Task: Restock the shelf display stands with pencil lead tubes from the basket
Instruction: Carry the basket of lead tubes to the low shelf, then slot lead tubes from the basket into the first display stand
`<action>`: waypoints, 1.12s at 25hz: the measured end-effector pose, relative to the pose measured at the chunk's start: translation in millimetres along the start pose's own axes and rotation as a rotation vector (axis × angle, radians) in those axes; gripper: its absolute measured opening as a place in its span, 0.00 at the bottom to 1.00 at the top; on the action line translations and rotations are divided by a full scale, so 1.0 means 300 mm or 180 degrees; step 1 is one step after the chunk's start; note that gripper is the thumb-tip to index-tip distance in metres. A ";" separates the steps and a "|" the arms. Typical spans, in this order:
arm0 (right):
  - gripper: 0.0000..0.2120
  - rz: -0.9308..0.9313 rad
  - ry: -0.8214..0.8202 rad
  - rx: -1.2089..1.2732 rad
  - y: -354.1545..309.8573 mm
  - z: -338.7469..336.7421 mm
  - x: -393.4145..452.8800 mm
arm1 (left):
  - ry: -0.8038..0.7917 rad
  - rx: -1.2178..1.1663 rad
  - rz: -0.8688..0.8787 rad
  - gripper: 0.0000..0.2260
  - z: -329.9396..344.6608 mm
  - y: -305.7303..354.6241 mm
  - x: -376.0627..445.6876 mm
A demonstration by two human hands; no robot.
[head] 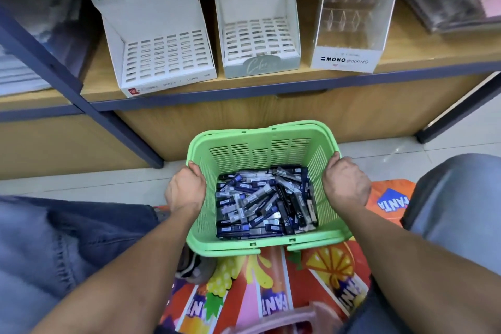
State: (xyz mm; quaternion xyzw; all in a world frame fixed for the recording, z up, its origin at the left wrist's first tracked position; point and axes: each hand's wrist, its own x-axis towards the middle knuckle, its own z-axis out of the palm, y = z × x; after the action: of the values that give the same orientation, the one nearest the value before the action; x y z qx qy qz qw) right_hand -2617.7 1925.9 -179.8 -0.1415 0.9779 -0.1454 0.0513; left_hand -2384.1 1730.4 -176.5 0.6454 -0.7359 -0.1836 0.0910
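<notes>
A green plastic basket [260, 149] sits low in front of me, over a colourful mat. Several dark blue, black and clear pencil lead tubes [264, 202] lie jumbled in its bottom. My left hand [185, 190] grips the basket's left rim, fingers curled over the edge. My right hand [345, 180] grips the right rim the same way. On the wooden shelf above stand three display stands: a white slotted one [165, 58] at the left, a second white slotted one [260, 43] in the middle, and a clear MONO stand [349, 22] at the right. Their slots look empty.
The wooden shelf [298, 81] has a dark blue front edge and dark metal uprights [81, 106]. My knees in jeans flank the basket. A Fanta-printed mat [273, 290] covers the floor below. A pink object [284, 320] shows at the bottom edge.
</notes>
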 end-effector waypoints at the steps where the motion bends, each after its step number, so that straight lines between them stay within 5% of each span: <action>1: 0.28 0.0013 -0.0006 -0.0040 0.000 -0.001 0.000 | 0.0003 -0.0026 0.0007 0.23 -0.001 0.007 0.001; 8: 0.26 -0.0057 0.0070 -0.0093 0.014 0.014 0.005 | 0.0098 0.0047 0.0024 0.24 0.006 0.012 0.008; 12: 0.12 -0.0703 0.0352 -0.0373 -0.002 0.036 -0.003 | -0.0010 0.0265 0.0057 0.13 0.005 0.025 0.010; 13: 0.12 -0.0944 0.0439 -0.0493 -0.020 0.042 -0.004 | 0.0104 0.0434 0.0285 0.11 0.007 0.043 0.008; 16: 0.25 -0.1871 -0.0023 -0.0614 -0.113 0.105 -0.012 | 0.0371 0.0635 0.1658 0.25 0.038 0.135 0.016; 18: 0.23 -0.1922 -0.0863 -0.0468 -0.170 0.164 -0.018 | -0.0398 0.0489 0.2036 0.24 0.077 0.203 0.018; 22: 0.34 -0.1443 -0.2273 -0.0524 -0.184 0.322 0.020 | -0.2139 0.0832 0.1391 0.25 0.251 0.197 0.055; 24: 0.42 -0.1317 -0.2443 -0.0728 -0.173 0.392 0.053 | -0.2465 0.1070 0.1307 0.32 0.337 0.168 0.073; 28: 0.52 -0.1186 -0.2389 -0.1116 -0.158 0.476 0.073 | -0.2249 0.1434 0.1645 0.42 0.467 0.131 0.079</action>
State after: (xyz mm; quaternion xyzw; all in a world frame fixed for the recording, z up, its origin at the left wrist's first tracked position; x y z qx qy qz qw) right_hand -2605.9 1837.5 -302.8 -0.3646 0.8593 0.0770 0.3504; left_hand -2475.7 1732.4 -292.0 0.3436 -0.8792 -0.1990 -0.2634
